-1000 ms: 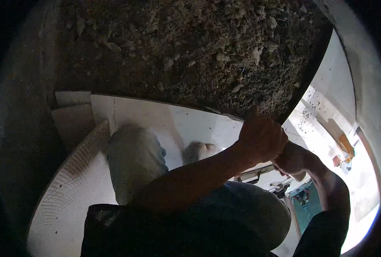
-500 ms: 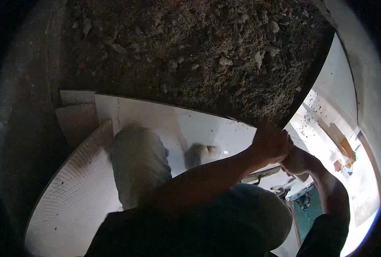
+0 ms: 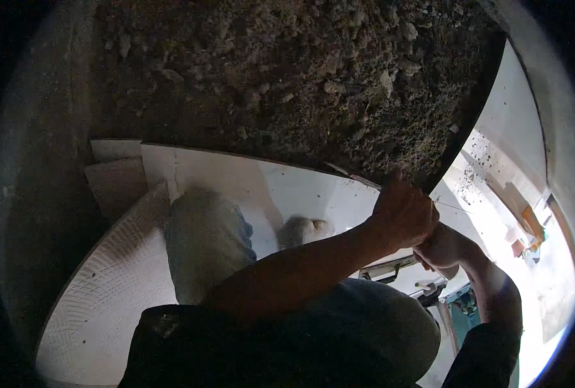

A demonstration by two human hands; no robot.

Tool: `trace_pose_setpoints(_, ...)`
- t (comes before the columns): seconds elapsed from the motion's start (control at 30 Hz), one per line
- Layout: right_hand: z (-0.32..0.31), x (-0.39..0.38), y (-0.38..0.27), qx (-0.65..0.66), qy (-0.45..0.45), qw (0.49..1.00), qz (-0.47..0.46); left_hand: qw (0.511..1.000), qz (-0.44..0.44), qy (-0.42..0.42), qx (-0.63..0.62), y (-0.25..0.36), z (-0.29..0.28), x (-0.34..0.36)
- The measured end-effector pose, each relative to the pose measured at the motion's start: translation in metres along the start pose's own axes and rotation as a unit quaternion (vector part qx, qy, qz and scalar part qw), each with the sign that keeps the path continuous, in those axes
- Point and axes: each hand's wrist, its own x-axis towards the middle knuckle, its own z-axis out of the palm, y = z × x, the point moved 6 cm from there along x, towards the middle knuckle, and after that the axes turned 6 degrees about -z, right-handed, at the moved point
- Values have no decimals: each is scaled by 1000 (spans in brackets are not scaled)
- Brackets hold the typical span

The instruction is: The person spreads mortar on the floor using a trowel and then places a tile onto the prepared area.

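Observation:
My left hand (image 3: pixel 404 213) is closed at the corner where pale tiles (image 3: pixel 236 171) meet rough, dark rubble (image 3: pixel 274 77). Against its lower right side, my right hand (image 3: pixel 444 251) is curled with its wrist bent. The grip of both hands is hidden. A thin line like a string or wire (image 3: pixel 454 207) runs out to the right beside them. Below my right hand shows a small pale end (image 3: pixel 448 271), whose kind I cannot tell. My left forearm crosses over my knees, and my right arm rises from the lower right.
A tile with ridged, combed marks (image 3: pixel 113 304) lies at lower left, beside small tile pieces (image 3: pixel 114 178). Dark-handled tools (image 3: pixel 391 268) lie beneath my arms. Crumbs (image 3: pixel 478 161) dot the bright floor at right, near an orange-and-brown object (image 3: pixel 532 223). My foot (image 3: pixel 303 231) rests on the tiles.
Both hands have shifted slightly, staying closed and together at the tile corner. The view has moved a little, showing more of the tools below my arms.

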Motion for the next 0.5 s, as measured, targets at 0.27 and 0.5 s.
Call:
trace_pose_setpoints(0.27, 6, -8, 47, 115, 38, 985, 124, 999, 25, 10, -36, 17, 28, 20)
trace_pose_setpoints(0.5, -2, 0, 17, -7, -38, 997, 63, 999, -11, 31, 21, 3, 11, 6)
